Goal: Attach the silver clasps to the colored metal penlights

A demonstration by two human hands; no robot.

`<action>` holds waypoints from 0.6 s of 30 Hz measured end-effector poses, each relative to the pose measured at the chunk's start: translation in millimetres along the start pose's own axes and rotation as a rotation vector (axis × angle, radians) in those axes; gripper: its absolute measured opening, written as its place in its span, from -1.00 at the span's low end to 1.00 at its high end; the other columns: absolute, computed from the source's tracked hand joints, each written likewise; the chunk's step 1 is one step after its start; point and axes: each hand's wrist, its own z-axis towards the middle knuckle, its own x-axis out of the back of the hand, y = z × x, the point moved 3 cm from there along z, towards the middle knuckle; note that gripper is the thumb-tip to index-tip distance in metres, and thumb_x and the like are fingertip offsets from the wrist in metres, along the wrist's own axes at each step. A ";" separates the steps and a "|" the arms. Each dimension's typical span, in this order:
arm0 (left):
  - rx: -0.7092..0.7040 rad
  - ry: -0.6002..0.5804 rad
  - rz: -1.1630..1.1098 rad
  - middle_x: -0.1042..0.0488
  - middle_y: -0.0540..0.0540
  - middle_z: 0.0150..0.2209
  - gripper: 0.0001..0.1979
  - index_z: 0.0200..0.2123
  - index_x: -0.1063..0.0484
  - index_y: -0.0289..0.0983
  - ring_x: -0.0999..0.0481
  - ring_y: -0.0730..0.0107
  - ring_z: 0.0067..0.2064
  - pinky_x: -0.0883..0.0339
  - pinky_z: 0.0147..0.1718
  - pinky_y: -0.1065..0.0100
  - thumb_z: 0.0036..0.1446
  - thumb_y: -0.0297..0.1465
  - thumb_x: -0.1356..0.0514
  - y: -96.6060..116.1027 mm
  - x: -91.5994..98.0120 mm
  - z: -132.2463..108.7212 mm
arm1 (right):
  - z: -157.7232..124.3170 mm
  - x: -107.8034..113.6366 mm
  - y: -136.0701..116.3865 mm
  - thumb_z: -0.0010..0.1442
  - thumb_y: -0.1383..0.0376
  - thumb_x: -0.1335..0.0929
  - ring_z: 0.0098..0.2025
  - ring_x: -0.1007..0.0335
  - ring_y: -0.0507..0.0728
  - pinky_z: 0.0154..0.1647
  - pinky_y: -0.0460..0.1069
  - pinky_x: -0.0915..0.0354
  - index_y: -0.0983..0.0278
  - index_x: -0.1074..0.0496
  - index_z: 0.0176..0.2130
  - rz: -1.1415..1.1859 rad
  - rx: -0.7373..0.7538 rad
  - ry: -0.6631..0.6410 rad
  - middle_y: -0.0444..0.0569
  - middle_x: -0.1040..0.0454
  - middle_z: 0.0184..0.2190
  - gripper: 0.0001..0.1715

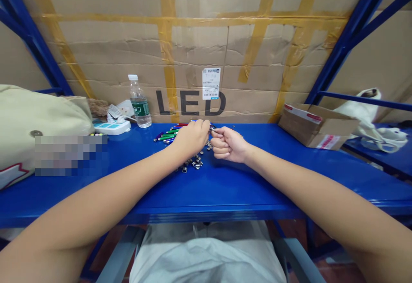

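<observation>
Small metal piece point(212, 129): in the head view it lies pinched between thumb and forefinger of the right hand point(229, 144), above the blue table point(225, 186). The left hand point(194, 137) curls just beside it; what that grasps, I cannot tell. The step seems fine two-handed work, calling next for steady, aligned fingertips, near loose metal parts point(197, 162).

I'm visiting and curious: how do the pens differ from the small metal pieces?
The pens are long and slim; the metal pieces are short and stubby. The pens show green, blue and red; the metal pieces look silvery. Both lie loose on the blue table.
</observation>
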 end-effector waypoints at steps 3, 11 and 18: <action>-0.049 -0.020 -0.098 -0.44 -0.24 -0.07 -0.71 -0.02 -0.28 -0.35 -0.47 0.11 -0.05 -0.38 -0.24 0.28 0.29 -0.35 0.04 -2.7 0.6 -2.0 | -1.9 -0.5 -1.5 0.31 0.26 -0.03 -0.73 0.40 -0.07 -0.77 -0.18 0.20 0.22 0.16 -0.56 -0.033 -0.017 -0.018 -0.29 0.16 -0.79 -0.60; -0.099 -0.048 -0.223 -0.43 -0.24 0.06 -0.63 0.17 -0.16 -0.32 -0.47 0.16 0.04 -0.37 -0.12 0.25 0.34 -0.37 0.10 -6.8 -3.8 -1.1 | -3.1 5.3 -3.0 0.33 0.25 -0.01 -0.72 0.41 -0.06 -0.76 -0.18 0.20 0.22 0.14 -0.55 -0.058 -0.047 -0.057 -0.29 0.15 -0.78 -0.60; -0.092 0.048 -0.302 -0.41 -0.18 0.08 -0.66 0.14 -0.20 -0.26 -0.46 0.22 0.05 -0.38 -0.12 0.26 0.35 -0.38 0.09 -11.5 -7.7 -2.4 | -4.7 5.2 -1.3 0.37 0.22 0.01 -0.73 0.38 -0.05 -0.74 -0.18 0.14 0.22 0.08 -0.52 -0.056 -0.028 -0.195 -0.30 0.12 -0.78 -0.59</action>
